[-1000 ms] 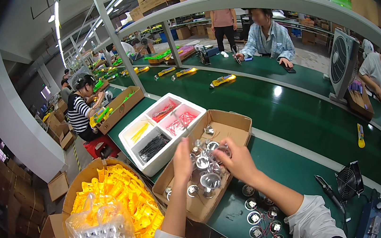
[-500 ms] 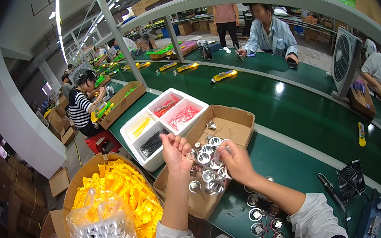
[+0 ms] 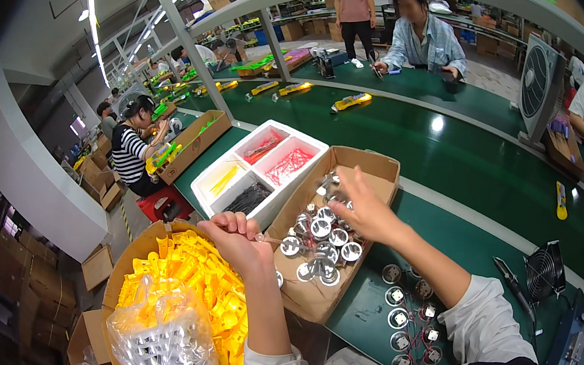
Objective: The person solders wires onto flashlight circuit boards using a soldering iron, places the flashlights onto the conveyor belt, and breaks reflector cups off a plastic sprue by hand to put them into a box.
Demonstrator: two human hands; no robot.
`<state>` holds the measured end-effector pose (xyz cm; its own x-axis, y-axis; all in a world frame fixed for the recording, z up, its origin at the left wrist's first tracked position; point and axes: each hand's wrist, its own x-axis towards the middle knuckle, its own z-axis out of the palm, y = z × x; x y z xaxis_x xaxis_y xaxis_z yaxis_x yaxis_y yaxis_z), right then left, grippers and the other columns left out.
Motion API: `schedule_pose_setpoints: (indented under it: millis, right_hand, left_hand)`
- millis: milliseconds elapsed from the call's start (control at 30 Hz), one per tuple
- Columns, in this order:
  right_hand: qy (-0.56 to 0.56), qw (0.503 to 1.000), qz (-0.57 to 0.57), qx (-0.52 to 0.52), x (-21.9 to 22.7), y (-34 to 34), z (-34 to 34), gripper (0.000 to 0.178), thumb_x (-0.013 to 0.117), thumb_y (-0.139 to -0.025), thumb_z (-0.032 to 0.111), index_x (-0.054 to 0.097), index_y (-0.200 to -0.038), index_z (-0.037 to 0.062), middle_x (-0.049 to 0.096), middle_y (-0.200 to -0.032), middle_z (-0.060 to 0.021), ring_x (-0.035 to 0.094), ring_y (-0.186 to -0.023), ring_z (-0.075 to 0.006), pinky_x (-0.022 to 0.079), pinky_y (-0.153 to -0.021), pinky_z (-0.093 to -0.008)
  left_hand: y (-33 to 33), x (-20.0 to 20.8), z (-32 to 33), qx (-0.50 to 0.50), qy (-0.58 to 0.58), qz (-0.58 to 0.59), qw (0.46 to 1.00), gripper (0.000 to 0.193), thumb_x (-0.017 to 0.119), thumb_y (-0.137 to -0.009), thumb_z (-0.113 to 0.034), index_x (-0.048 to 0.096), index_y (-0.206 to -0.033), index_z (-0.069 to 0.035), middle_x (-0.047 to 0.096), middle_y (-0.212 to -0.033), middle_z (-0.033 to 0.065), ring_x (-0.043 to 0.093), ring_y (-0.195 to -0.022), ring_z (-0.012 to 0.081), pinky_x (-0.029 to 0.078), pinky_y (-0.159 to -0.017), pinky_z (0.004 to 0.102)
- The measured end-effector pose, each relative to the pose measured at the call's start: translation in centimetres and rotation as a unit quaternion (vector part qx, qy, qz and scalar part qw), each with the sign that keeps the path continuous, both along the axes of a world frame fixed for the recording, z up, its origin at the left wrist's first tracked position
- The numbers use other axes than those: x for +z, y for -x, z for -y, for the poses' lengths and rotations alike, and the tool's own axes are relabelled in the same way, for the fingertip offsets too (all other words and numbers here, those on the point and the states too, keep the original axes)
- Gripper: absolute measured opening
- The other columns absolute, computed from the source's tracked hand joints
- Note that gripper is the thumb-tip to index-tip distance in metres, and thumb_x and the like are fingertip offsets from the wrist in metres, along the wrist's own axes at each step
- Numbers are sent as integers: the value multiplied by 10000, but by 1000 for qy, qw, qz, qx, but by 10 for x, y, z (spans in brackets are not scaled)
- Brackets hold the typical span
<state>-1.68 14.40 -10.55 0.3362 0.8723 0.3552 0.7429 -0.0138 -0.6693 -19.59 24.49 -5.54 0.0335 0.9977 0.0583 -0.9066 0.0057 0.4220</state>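
A shallow cardboard tray (image 3: 382, 165) holds a pile of round silver reflector cups (image 3: 321, 228) with thin wires. My right hand (image 3: 370, 209) is over the tray's far right part, fingers stretched and apart, beside blurred reflector cups (image 3: 330, 186) near its fingertips. My left hand (image 3: 241, 245) is above the tray's left edge, palm turned up and fingers curled. Something small and shiny shows by those fingers, but its kind is unclear. To the right of the tray, wired round reflector pieces (image 3: 398, 318) lie in rows on the green bench.
A white foam box (image 3: 257, 132) with sorted wires stands behind the tray. At left is a carton of yellow plastic parts (image 3: 193, 267) with a bag of silver reflectors (image 3: 163, 351). A soldering iron (image 3: 512, 279) and small black fan (image 3: 544, 272) sit right. Beyond, yellow torches (image 3: 351, 102) lie on the belt; co-workers sit around.
My hands have moved apart: the left toward the left edge of the tray, the right up and away from the pile, its fingers opening. The whole view has shifted slightly.
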Motion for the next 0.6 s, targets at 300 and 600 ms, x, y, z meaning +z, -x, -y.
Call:
schedule_pose_setpoints:
  millis: [300, 600]
  right_hand:
    - [81, 870, -407, 267, 2, 58, 28, 199, 553, -844, 166, 494, -962, 17, 584, -746, -55, 585, -653, -96, 476, -573, -252]
    - [-172, 914, 278, 239, 19, 53, 52, 366, 583, -646, 0, 540, -1003, 72, 571, -686, -77, 574, -591, -227, 474, -529, -305]
  left_hand:
    - [19, -17, -1, -1, 28, 140, 990, 393, 358, -894, -441, 413, -694, -107, 334, -597, -24, 268, -448, 63, 223, -350, 168]
    - [33, -30, 12, -165, 122, 86, 975, 339, 393, -899, -392, 416, -715, -108, 349, -609, -26, 260, -446, 65, 206, -345, 171]
